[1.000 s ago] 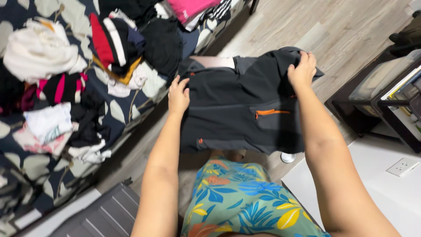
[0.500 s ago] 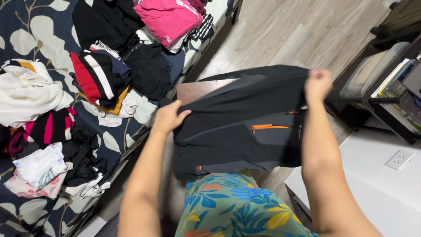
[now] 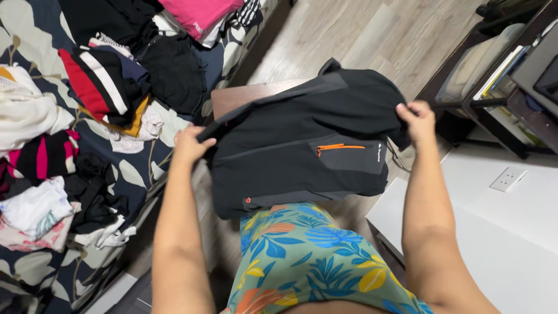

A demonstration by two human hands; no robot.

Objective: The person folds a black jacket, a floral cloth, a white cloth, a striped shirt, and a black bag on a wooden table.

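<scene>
The left hand (image 3: 187, 144) and right hand (image 3: 417, 118) each pinch an upper edge of the black jacket (image 3: 302, 148) — grip clamped on cloth — holding it spread in the air above the floor (image 3: 372, 35), beside the clothes-strewn bed (image 3: 35, 35).

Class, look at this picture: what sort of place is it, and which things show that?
Probably a bedroom at home: a bed with a leaf-patterned cover strewn with clothes, wood-look flooring, and a wall socket.

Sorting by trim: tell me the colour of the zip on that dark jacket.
Orange, on the black and dark grey jacket; the zip shows best in the head view.
</scene>
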